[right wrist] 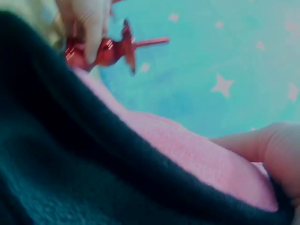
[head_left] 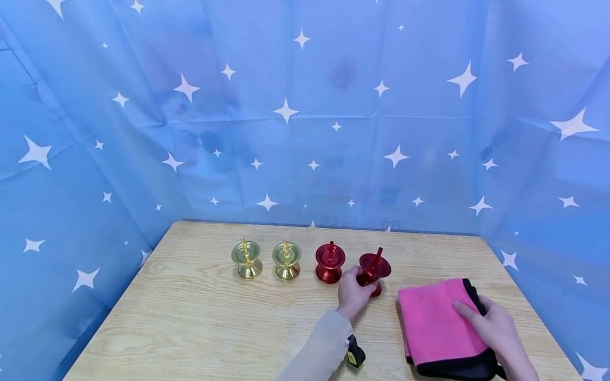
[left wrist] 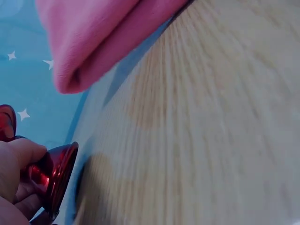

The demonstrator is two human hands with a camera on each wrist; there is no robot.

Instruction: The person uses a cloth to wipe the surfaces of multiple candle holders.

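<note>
My left hand (head_left: 354,294) grips a shiny red candle holder (head_left: 376,264) by its waist, fingers curled round it. The holder leans to the right in the head view, its thin central spike pointing up. In the left wrist view its flared base (left wrist: 60,176) shows beyond my thumb, next to the wooden tabletop. My right hand (head_left: 495,324) holds a folded pink cloth (head_left: 438,320) with black edging by its right side, thumb on top and fingers behind. Near the left hand stands a second red candle holder (head_left: 330,263), upright.
Two gold candle holders, one at the left (head_left: 247,259) and one beside it (head_left: 287,260), stand upright in line with the red ones. The wooden table (head_left: 190,317) ends at a blue star-patterned curtain (head_left: 333,148) behind and at both sides.
</note>
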